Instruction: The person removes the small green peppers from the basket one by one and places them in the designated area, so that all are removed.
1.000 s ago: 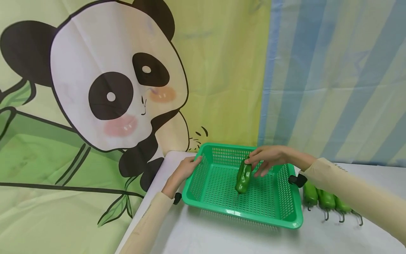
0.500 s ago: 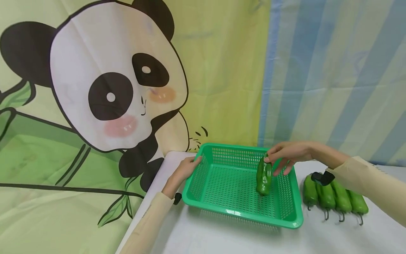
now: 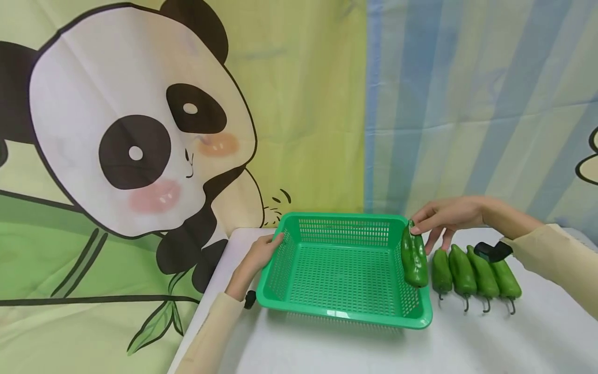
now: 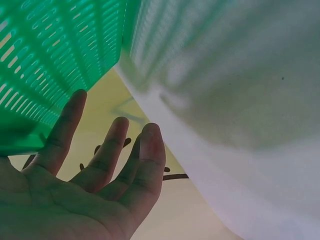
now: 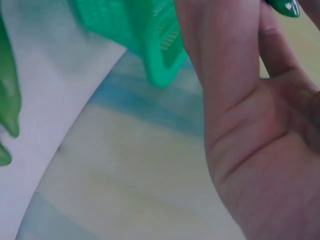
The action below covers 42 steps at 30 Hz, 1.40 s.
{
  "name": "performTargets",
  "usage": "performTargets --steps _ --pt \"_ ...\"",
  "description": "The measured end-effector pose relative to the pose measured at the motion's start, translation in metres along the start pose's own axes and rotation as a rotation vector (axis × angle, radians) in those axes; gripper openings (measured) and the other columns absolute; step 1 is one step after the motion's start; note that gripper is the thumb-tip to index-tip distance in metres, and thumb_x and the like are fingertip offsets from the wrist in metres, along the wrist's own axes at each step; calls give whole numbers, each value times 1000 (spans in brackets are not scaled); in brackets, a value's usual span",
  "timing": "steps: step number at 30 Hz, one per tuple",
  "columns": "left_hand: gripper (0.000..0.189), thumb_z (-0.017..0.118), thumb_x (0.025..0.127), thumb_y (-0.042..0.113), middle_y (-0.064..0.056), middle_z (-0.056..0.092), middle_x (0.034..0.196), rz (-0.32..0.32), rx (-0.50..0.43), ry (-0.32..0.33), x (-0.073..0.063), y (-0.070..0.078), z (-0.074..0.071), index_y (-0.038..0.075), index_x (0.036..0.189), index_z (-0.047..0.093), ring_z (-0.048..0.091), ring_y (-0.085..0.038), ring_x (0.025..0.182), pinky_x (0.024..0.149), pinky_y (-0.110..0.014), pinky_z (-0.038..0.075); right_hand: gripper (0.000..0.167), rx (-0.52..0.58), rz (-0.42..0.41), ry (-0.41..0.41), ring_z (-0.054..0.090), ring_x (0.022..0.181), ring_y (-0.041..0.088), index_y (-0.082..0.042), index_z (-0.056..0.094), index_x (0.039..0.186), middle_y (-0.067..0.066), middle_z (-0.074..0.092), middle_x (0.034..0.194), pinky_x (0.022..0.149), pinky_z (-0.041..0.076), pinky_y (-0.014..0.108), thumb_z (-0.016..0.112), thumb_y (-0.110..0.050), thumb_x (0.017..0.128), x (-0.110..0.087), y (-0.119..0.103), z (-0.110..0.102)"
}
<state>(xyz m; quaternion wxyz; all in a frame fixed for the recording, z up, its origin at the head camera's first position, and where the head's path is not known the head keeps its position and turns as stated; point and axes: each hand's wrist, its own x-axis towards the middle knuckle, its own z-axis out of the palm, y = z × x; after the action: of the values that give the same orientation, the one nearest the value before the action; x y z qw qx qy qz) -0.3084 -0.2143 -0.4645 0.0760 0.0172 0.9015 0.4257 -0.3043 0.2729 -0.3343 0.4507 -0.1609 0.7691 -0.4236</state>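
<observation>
My left hand (image 3: 258, 253) grips the left rim of a green plastic basket (image 3: 355, 318), its thumb over the edge. In the left wrist view, the index finger lies against the outside of the slotted wall (image 4: 75, 45), while the other fingers stick out clear of it. A glossy green pepper (image 3: 414, 265) hangs, slightly tilted, over the basket's right side. My right hand (image 3: 450, 215) pinches its upper end between thumb and fingers. Only a bit of that pepper (image 5: 287, 7) shows at the top of the right wrist view.
Several green peppers (image 3: 463, 272) lie side by side on the white table (image 3: 345, 353), just right of the basket, stems toward me. Behind the table hangs a printed cloth (image 3: 317, 130) with a panda, next to a blue striped one.
My right hand has carried the pepper rightward from over the basket's middle to its right edge. The left hand still holds the rim. The head view has shifted a little to the right.
</observation>
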Motion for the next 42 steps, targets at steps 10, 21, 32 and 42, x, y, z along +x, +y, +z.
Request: performTargets --steps 10,21,32,42 --pt "58 43 104 57 -8 67 84 4 -5 13 -4 3 -4 12 134 64 62 -17 64 61 -31 53 40 -22 -5 -98 65 112 47 4 26 84 0 42 77 77 62 45 50 -19 107 -20 20 -12" --pt "57 43 104 56 -8 68 88 5 -12 8 -5 2 -4 12 133 65 63 -18 68 66 -31 52 40 -13 23 -75 65 111 49 4 25 83 -2 41 76 73 62 42 47 -19 108 -40 53 -31" --pt "57 43 104 55 -8 67 85 6 -11 7 -4 3 -2 11 132 65 62 -17 65 63 -30 52 60 -27 66 69 67 111 38 22 28 142 44 24 151 76 61 47 48 -23 108 -64 84 -51" --pt "55 44 104 55 -8 66 78 -1 -26 1 -5 5 -2 11 126 68 61 -16 58 57 -31 53 44 1 158 40 69 109 38 19 34 98 -2 56 89 72 62 38 48 -22 108 -79 108 -64"
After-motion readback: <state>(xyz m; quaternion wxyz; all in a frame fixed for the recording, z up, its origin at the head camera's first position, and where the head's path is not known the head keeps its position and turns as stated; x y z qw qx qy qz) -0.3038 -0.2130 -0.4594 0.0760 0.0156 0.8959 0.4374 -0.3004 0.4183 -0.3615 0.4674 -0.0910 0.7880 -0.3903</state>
